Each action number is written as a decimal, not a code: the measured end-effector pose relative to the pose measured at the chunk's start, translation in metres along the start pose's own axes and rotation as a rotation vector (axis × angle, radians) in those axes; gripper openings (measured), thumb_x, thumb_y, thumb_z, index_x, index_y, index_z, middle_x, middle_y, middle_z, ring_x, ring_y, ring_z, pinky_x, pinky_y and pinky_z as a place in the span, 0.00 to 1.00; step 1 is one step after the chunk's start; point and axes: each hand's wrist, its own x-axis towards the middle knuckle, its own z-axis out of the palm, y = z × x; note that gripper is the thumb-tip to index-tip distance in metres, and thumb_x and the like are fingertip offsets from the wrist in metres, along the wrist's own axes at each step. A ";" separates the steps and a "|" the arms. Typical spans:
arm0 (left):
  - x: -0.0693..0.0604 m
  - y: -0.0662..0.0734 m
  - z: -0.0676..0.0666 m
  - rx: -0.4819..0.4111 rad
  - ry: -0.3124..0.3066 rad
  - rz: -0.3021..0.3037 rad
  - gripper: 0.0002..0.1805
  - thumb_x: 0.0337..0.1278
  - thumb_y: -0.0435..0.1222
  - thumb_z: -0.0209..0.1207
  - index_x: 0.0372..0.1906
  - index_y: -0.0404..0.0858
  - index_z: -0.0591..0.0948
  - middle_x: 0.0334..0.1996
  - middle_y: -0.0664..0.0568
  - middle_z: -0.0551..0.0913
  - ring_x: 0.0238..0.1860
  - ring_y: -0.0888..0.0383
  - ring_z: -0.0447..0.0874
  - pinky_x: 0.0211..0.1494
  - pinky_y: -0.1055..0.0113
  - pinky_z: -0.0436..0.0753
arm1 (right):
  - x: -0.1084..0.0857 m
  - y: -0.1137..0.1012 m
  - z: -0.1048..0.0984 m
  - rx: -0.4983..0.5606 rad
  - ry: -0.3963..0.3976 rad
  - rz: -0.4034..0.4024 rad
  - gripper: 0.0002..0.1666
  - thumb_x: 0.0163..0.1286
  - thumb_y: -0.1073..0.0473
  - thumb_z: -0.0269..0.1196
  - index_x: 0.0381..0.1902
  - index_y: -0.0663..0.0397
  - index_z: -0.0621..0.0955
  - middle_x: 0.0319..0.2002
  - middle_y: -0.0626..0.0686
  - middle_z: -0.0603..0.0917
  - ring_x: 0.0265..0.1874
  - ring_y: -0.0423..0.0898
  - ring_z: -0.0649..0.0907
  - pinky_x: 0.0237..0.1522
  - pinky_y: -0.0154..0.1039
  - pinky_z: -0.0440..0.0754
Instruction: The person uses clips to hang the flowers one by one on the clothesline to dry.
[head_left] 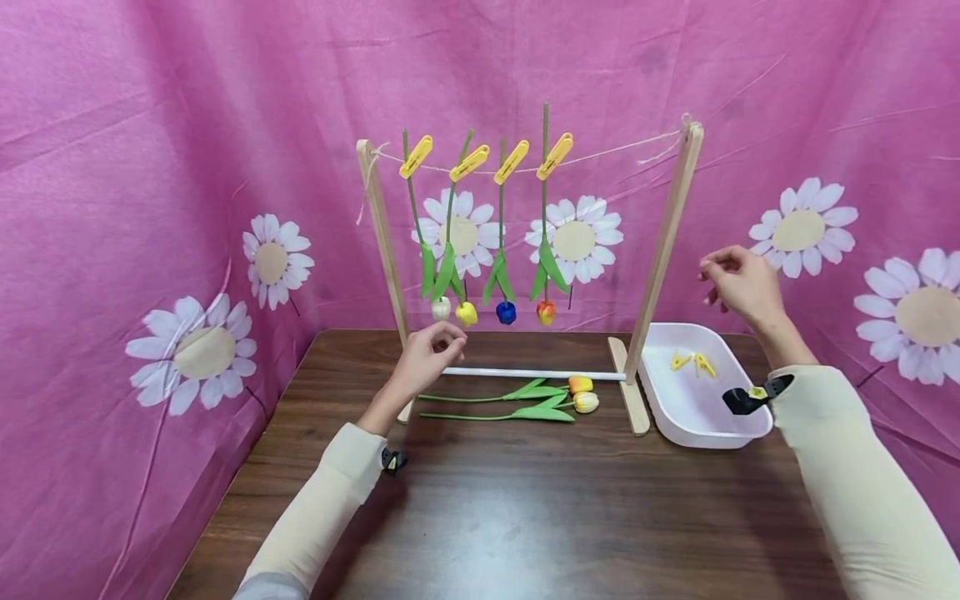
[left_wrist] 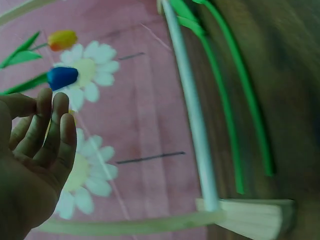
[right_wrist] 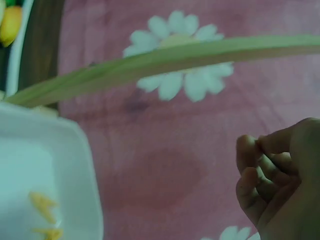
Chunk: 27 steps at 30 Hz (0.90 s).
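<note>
My left hand (head_left: pixel 430 358) hovers in front of the rack's left post, just below the hanging white tulip (head_left: pixel 441 308) and yellow tulip (head_left: pixel 467 313). Its fingers bend loosely with nothing between them. A blue tulip (head_left: pixel 506 312) and a red-orange tulip (head_left: pixel 546 312) hang upside down further right. Yellow clothespins (head_left: pixel 555 157) fix the stems to a string (head_left: pixel 607 152). Above the tray's back right, my right hand (head_left: pixel 746 283) is in the air, fingers loosely curled and holding nothing. Two yellow clothespins (head_left: pixel 703 365) lie in the white tray (head_left: pixel 660 417).
An orange-yellow tulip (head_left: pixel 581 384) and a cream tulip (head_left: pixel 586 402) lie on the brown table (head_left: pixel 480 517), below the rack's white rod (head_left: pixel 540 374). The right wooden post (head_left: pixel 667 242) stands between the flowers and tray. A pink daisy-print cloth (head_left: pixel 187 125) hangs behind.
</note>
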 end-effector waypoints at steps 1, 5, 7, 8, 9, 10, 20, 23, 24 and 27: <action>-0.002 -0.004 -0.001 0.005 -0.007 -0.020 0.07 0.75 0.33 0.62 0.47 0.34 0.86 0.29 0.40 0.90 0.31 0.40 0.87 0.31 0.72 0.78 | 0.000 0.005 0.001 -0.047 -0.015 -0.005 0.18 0.83 0.53 0.57 0.55 0.64 0.80 0.24 0.24 0.81 0.15 0.34 0.83 0.16 0.34 0.79; -0.009 -0.016 -0.002 0.020 -0.040 -0.082 0.07 0.75 0.34 0.62 0.46 0.34 0.86 0.28 0.45 0.89 0.29 0.49 0.88 0.33 0.69 0.84 | -0.002 0.023 0.008 -0.202 -0.069 -0.015 0.19 0.84 0.52 0.56 0.55 0.64 0.82 0.30 0.47 0.90 0.18 0.38 0.85 0.18 0.37 0.80; -0.012 -0.023 -0.002 0.012 -0.067 -0.105 0.07 0.75 0.33 0.62 0.46 0.33 0.86 0.27 0.46 0.88 0.30 0.47 0.89 0.35 0.63 0.88 | -0.002 0.031 0.011 -0.248 -0.094 -0.013 0.18 0.83 0.54 0.56 0.55 0.64 0.83 0.35 0.59 0.91 0.21 0.40 0.86 0.20 0.38 0.80; -0.014 -0.026 -0.001 0.007 -0.081 -0.118 0.06 0.75 0.33 0.62 0.46 0.33 0.85 0.28 0.46 0.88 0.31 0.46 0.89 0.37 0.60 0.90 | -0.002 0.035 0.012 -0.266 -0.107 -0.011 0.18 0.83 0.54 0.56 0.55 0.64 0.83 0.37 0.63 0.91 0.22 0.42 0.87 0.20 0.38 0.80; -0.016 -0.030 -0.001 0.004 -0.096 -0.130 0.06 0.75 0.33 0.62 0.46 0.33 0.85 0.28 0.46 0.88 0.31 0.45 0.90 0.38 0.57 0.91 | -0.002 0.039 0.013 -0.280 -0.122 -0.008 0.18 0.82 0.55 0.56 0.55 0.64 0.83 0.37 0.64 0.91 0.23 0.44 0.87 0.21 0.38 0.80; -0.018 -0.033 0.000 0.001 -0.113 -0.140 0.06 0.76 0.32 0.62 0.46 0.33 0.85 0.28 0.45 0.88 0.31 0.45 0.90 0.39 0.54 0.91 | -0.002 0.042 0.014 -0.291 -0.142 -0.002 0.18 0.82 0.56 0.55 0.55 0.64 0.83 0.37 0.65 0.91 0.24 0.46 0.88 0.22 0.38 0.80; -0.033 -0.058 0.006 0.114 -0.317 -0.111 0.08 0.73 0.27 0.59 0.47 0.26 0.85 0.31 0.44 0.89 0.32 0.57 0.88 0.39 0.67 0.87 | -0.001 0.075 0.031 -0.438 -0.315 0.000 0.18 0.77 0.59 0.57 0.51 0.71 0.83 0.34 0.64 0.90 0.33 0.56 0.88 0.38 0.51 0.81; -0.037 -0.064 0.006 0.185 -0.350 -0.079 0.06 0.70 0.26 0.60 0.44 0.28 0.86 0.33 0.46 0.90 0.35 0.61 0.86 0.40 0.72 0.83 | -0.001 0.083 0.037 -0.470 -0.369 0.015 0.18 0.76 0.59 0.57 0.50 0.71 0.83 0.34 0.64 0.89 0.37 0.60 0.87 0.44 0.59 0.81; -0.038 -0.066 0.006 0.203 -0.360 -0.075 0.05 0.69 0.26 0.61 0.43 0.29 0.86 0.33 0.47 0.90 0.36 0.62 0.85 0.41 0.72 0.82 | -0.001 0.087 0.039 -0.482 -0.388 0.020 0.18 0.77 0.59 0.57 0.51 0.72 0.83 0.36 0.66 0.88 0.39 0.61 0.86 0.46 0.61 0.81; -0.042 -0.068 0.006 0.251 -0.389 -0.070 0.05 0.66 0.25 0.63 0.41 0.31 0.87 0.33 0.49 0.89 0.36 0.64 0.83 0.42 0.72 0.81 | -0.002 0.095 0.043 -0.501 -0.439 0.032 0.18 0.76 0.61 0.58 0.51 0.73 0.83 0.42 0.70 0.87 0.43 0.65 0.85 0.48 0.63 0.81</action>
